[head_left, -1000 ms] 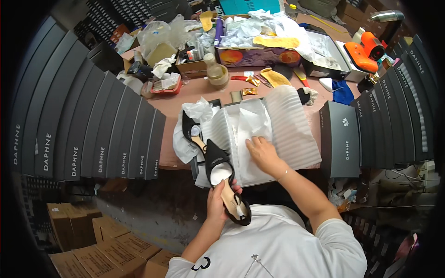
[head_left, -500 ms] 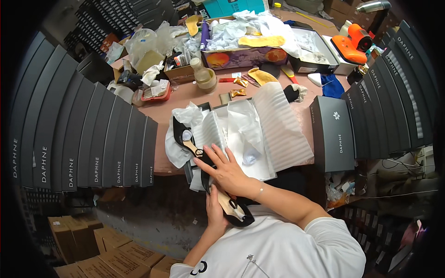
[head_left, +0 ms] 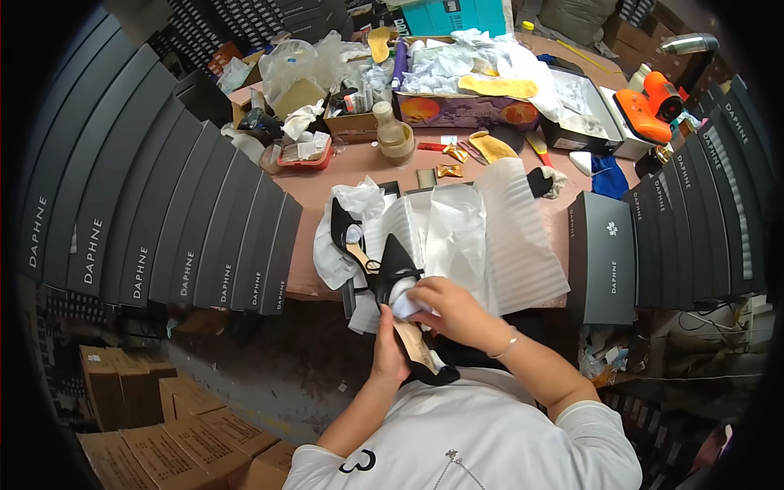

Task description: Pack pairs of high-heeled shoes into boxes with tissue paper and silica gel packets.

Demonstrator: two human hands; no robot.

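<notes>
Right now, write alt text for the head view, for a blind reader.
A person's left hand holds a black shoe; the right hand touches white stuffing in it. Another black shoe lies on white paper; dark boxes line both sides.

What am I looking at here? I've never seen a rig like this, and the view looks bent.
There is no machine: these are one person's bare hands. Every picture comes from the same head-worn fisheye camera looking down, so straight edges curve. The left hand holds a black shoe; the right hand grasps a white wad in it. A second black shoe lies near white paper on the pinkish table. Farther back are a bottle and an orange device. Dark grey boxes line both sides.
</notes>
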